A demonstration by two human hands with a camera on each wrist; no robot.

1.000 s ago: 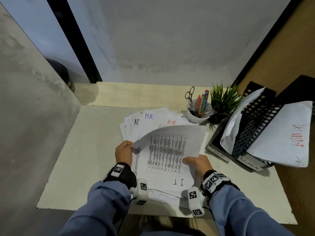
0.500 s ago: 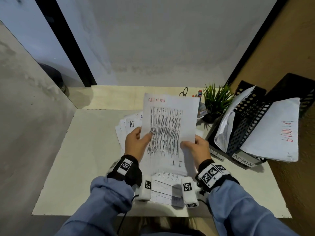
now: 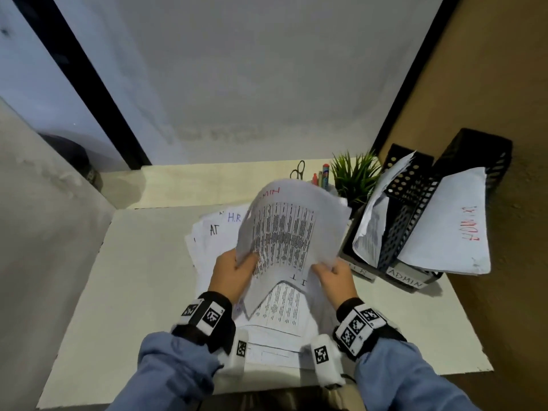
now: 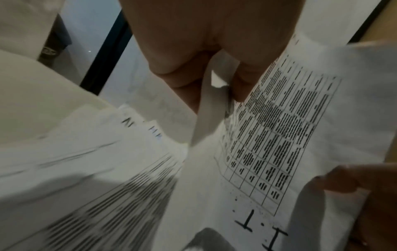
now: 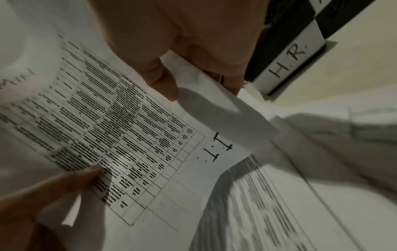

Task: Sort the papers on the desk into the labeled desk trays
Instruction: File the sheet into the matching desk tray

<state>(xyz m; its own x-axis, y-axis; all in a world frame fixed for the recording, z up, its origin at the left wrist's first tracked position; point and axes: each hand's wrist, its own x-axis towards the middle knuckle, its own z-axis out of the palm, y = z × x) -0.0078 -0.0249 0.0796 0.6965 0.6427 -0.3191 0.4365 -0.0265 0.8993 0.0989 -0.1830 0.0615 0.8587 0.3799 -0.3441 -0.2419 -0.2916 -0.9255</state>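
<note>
Left hand point(image 3: 234, 271) pinching left edge of raised printed sheet point(image 3: 284, 232); right hand point(image 3: 333, 277) pinching right edge. Sheet thin, limp, bowing, carrying ruled table, "ADMIN" in red, "I.T" in black. Beneath, still awaiting sorting: fanned pile of papers point(image 3: 213, 232) lying on matte pale desk point(image 3: 142, 277). Already holding curled sheets: black perforated desk trays point(image 3: 412, 185), labels "H.R" and "ADMIN". Sorting seemingly early to midway.

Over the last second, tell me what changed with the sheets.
Both hands, left hand and right hand, lifted the white printed ADMIN sheet off the desk pile and it now bows toward the black mesh trays. Each grip stays. The spread pile is unmoved.
</note>
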